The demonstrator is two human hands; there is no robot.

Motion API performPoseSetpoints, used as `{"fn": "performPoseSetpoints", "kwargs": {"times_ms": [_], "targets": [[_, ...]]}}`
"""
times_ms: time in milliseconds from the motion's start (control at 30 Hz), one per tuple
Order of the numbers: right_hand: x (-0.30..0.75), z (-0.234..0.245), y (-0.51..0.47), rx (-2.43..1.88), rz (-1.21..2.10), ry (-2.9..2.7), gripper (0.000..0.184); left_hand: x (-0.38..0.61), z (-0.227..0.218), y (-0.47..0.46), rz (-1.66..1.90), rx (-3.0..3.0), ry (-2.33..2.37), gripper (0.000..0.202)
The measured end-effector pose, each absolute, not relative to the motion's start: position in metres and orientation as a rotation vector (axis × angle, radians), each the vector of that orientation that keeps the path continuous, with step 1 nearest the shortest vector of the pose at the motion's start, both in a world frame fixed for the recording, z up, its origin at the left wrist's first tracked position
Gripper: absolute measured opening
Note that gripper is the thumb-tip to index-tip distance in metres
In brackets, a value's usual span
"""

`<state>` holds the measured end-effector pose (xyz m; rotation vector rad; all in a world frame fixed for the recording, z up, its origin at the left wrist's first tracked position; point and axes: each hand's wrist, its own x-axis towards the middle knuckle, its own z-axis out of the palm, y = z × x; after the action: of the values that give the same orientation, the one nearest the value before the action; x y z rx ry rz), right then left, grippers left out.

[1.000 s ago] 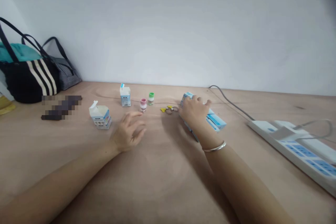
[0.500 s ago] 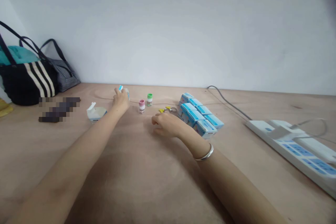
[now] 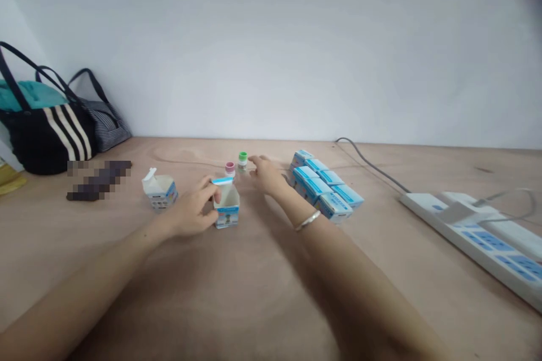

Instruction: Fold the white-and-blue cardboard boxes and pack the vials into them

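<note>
My left hand [image 3: 192, 211] grips the left side of a small blue-and-white carton [image 3: 227, 219], which stands upright with its top flap raised. My right hand [image 3: 266, 174] reaches forward with its fingers stretched out and apart, just right of a small vial with a green cap [image 3: 243, 157]; whether it touches the vial is hard to tell. A second vial with a pink cap [image 3: 230, 167] stands behind the carton, partly hidden by it. To the left of my left hand is another opened carton [image 3: 163, 194], its flap up.
Several closed blue-and-white boxes [image 3: 322, 183] stand grouped right of my right hand. A white power strip [image 3: 470, 237] with a grey cable [image 3: 372, 168] lies at the right. Bags [image 3: 51, 135] and a dark pixelated object [image 3: 101, 180] are at the left.
My left hand has brought the carton from the back left toward the front and right. My right hand has moved forward to beside the green-capped vial, covering the yellow-and-grey item.
</note>
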<state>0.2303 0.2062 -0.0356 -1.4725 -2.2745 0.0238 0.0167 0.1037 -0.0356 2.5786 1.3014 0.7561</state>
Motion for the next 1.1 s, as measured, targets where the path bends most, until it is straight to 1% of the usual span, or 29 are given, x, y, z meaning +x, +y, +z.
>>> {"fn": "performPoseSetpoints", "kwargs": {"times_ms": [67,100,167,300,400,433,533,633,733,833,933,1000,1100], "targets": [[0.222,-0.039,0.223,-1.45,0.033,-2.239,0.049,0.018,-0.045,0.103,0.842,2.545,1.228,0.019],[0.218,-0.041,0.23,-1.451,0.038,-2.216,0.049,0.019,-0.049,0.102,0.893,2.523,1.214,0.02],[0.212,-0.046,0.239,-1.47,0.055,-2.16,0.041,0.02,-0.057,0.101,0.964,2.455,1.206,0.022],[0.211,-0.052,0.238,-1.483,0.07,-2.042,0.019,0.027,-0.066,0.096,1.049,2.276,1.226,0.025],[0.221,-0.044,0.217,-1.431,0.047,-1.968,0.012,0.031,-0.07,0.096,1.088,2.164,1.246,0.029],[0.225,-0.039,0.208,-1.392,0.034,-1.931,0.012,0.031,-0.071,0.097,1.098,2.133,1.241,0.033],[0.237,-0.023,0.174,-1.031,0.14,-1.725,0.013,0.032,-0.077,0.101,1.122,2.028,1.185,0.046],[0.242,-0.01,0.143,-0.661,0.273,-1.848,0.013,0.032,-0.081,0.105,1.135,1.911,1.096,0.046],[0.239,-0.003,0.124,-0.464,0.328,-2.065,0.011,0.032,-0.083,0.107,1.135,1.868,1.006,0.044],[0.235,-0.002,0.117,-0.458,0.333,-2.244,0.011,0.031,-0.083,0.107,1.128,1.904,0.997,0.043],[0.233,-0.004,0.115,-0.572,0.301,-2.327,0.027,0.032,-0.084,0.107,1.17,1.96,1.012,0.044],[0.232,-0.007,0.115,-0.65,0.248,-2.354,0.034,0.032,-0.086,0.106,1.245,1.973,1.008,0.049],[0.231,-0.013,0.119,-0.736,0.227,-2.396,0.028,0.032,-0.085,0.103,1.386,2.047,1.076,0.051]]}}
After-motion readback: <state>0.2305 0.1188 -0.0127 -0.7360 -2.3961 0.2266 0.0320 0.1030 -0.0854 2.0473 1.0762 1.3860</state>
